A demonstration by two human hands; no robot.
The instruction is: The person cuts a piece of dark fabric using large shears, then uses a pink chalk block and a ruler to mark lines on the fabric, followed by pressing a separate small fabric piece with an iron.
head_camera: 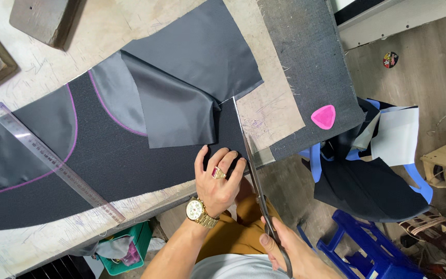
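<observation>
Left hand (219, 178) lay flat, fingers slightly spread, pressing matte dark fabric (130, 160) at the plywood table's (125, 31) near edge. Right hand (290, 253) gripped long steel scissors (256, 181), fingers curled through the handles, blades along the fabric's straight edge.

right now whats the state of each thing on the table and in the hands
left hand: flat, pressing the dark fabric
right hand: gripping scissors
scissors: blades at the fabric's edge
lining piece: folded back
clear ruler: lying flat on the fabric
pink chalk: lying loose
</observation>
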